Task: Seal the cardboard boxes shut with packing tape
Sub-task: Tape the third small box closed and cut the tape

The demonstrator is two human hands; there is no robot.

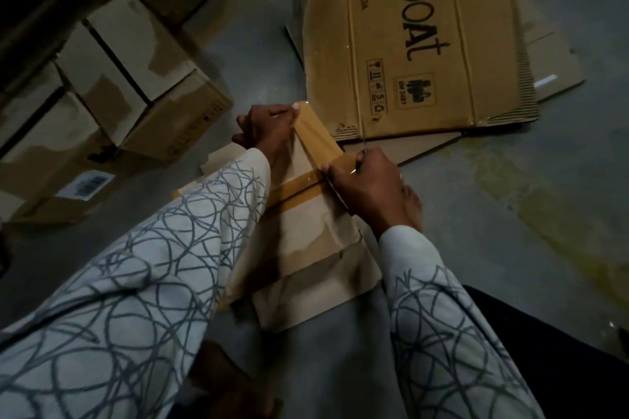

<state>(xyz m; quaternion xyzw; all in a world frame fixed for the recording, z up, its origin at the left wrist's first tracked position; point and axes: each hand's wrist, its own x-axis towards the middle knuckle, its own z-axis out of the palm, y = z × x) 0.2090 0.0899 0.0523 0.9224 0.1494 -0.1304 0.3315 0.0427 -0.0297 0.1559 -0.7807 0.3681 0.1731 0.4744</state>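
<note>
Grey concrete floor [510,214], dimly lit, is your work surface, and the cardboard box [306,235] lies on it between your forearms, its long axis running straight away from you. A brown tape strip [296,189] crosses that axis from side to side about halfway along, and more brown tape covers the far end.

Your right hand [364,180] sits at the right end of the strip, right at the box's edge, fingers curled and pinching the tape there. Something thin glints in that grip, whether a blade or only the tape's edge cannot be told.

Your left hand [265,129] is clenched over the far left corner of the box, thumb laid on the taped end, steadying it.

The strip's end lies directly under your right fingers, so that hand looks the one to finish it, probably pulling down over the right side while the left braces.

Your bare foot [412,201] rests just beyond the right hand. A flattened carton [425,44] lies farther off, and stacked boxes [136,78] stand to the left.
</note>
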